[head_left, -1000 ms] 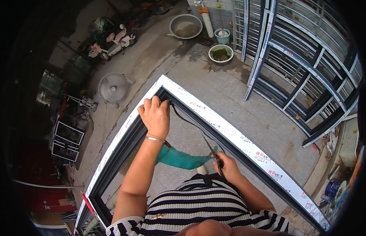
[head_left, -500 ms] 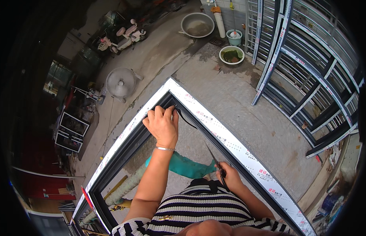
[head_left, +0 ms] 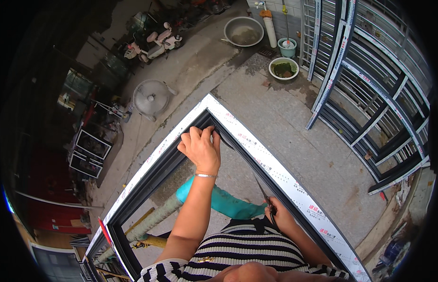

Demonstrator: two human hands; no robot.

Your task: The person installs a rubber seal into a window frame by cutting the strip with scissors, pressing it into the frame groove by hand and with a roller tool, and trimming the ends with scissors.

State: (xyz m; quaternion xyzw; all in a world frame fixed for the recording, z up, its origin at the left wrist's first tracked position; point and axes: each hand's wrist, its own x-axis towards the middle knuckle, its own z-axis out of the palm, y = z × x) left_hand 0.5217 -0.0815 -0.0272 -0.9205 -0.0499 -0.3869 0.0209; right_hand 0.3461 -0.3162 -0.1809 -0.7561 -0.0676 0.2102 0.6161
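A large window frame (head_left: 270, 169) with black inner channels and printed white film on its face lies across the view, one corner pointing away from me. Just inside that far corner, my left hand (head_left: 200, 148) presses its closed fingertips into the channel. A thin black sealing strip (head_left: 225, 142) runs from those fingers along the right-hand bar; the fingers cover its end. Lower down, inside the right bar, my right hand (head_left: 284, 221) is closed round the dark handles of a pair of scissors (head_left: 261, 188). Their blades point up and away, apart from the strip.
Under the frame runs a padded support wrapped in teal cloth (head_left: 223, 199). A red tool (head_left: 105, 230) rests on the left frame bar. Metal frames and grilles (head_left: 360, 94) lean at the right. Beyond stand a fan (head_left: 151, 97), basins (head_left: 283, 69), a bucket (head_left: 286, 47) and a scooter (head_left: 155, 42).
The whole view has shifted slightly. My left fingers stay at the corner, and the strip's loose loop now hangs closer to the right bar. The scissors remain in my right hand.
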